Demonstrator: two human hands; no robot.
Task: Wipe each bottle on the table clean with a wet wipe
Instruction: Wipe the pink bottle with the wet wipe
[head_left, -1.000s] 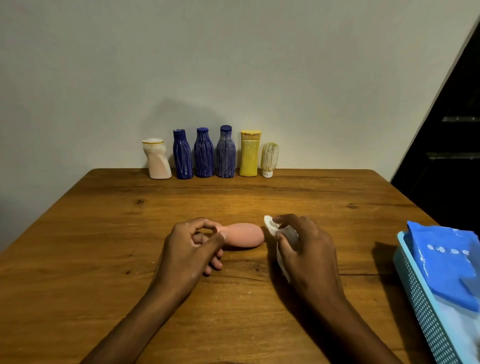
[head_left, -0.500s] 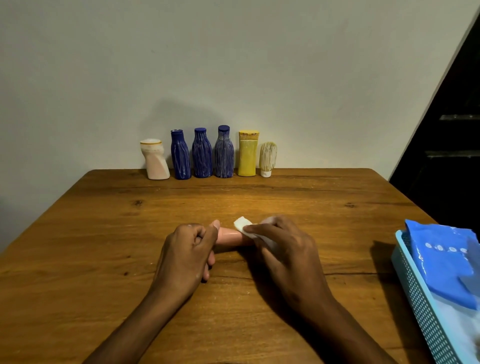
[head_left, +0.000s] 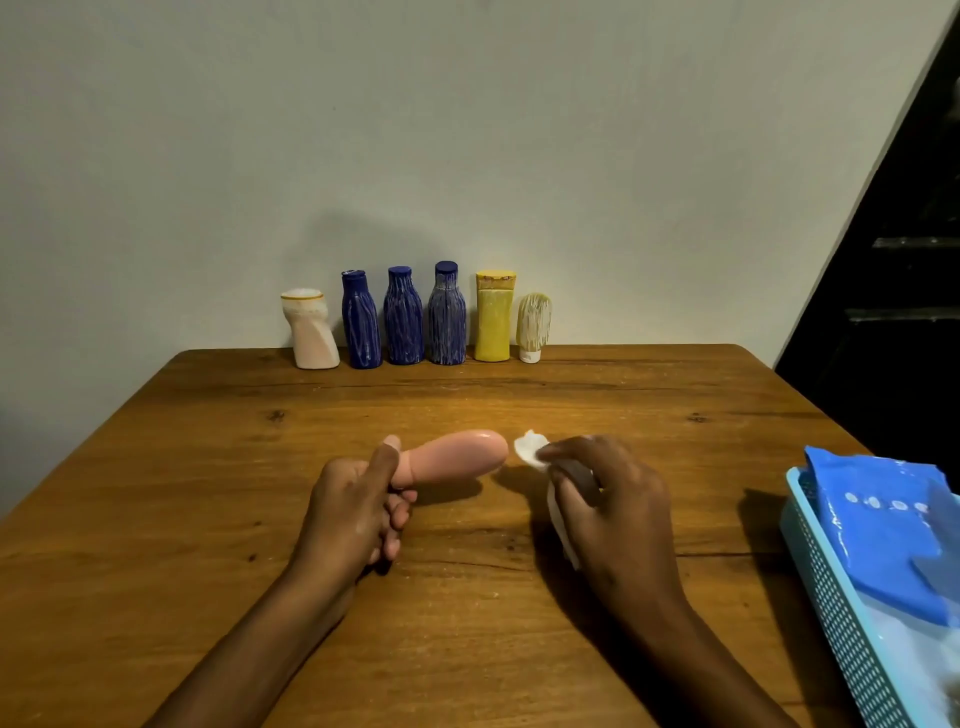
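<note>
Wooden tabletop (head_left: 467, 649) mid-frame: left hand (head_left: 358, 506) gripped the pink bottle's (head_left: 457, 457) neck, right hand (head_left: 618, 499) pinched the wet wipe (head_left: 530, 451); rotating between strokes looked wise.

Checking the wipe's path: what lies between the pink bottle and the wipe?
Nothing: in the head view only a narrow strip of bare table separates the pink bottle from the wipe.

Right hand (head_left: 618, 499) and wet wipe (head_left: 531, 450) slid off pink bottle (head_left: 457, 457), bottle's end lifted
</note>
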